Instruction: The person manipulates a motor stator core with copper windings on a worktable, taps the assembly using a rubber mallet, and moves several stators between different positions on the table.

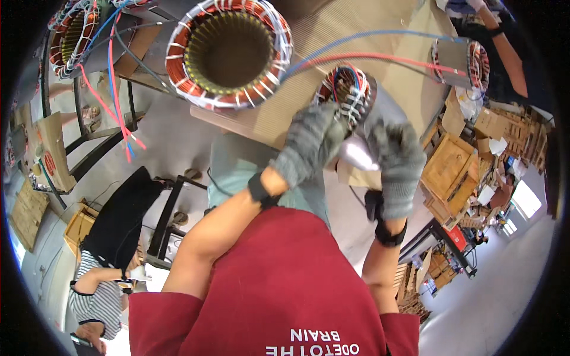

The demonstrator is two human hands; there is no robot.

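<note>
A small motor stator (354, 107), its copper winding tied with white lacing, lies tilted on the cardboard in front of me. My left hand (310, 141), in a grey knit glove, is closed at the near edge of its winding, with the fingertips against the lacing. To the right, my gloved right hand (396, 153) is raised with its fingers curled. Whatever those fingers may hold is too small or blurred to make out. Between the hands shows a shiny grey rounded surface (360, 152). Blue and red leads (362, 57) arch behind the small stator.
A large stator (176, 64) stands upright at the far left of the cardboard-covered table (320, 26). Another stator (80, 41) with hanging leads is farther left, and one (475, 64) lies at the right. Co-workers' arms (504, 53) and wooden crates (448, 166) are beyond.
</note>
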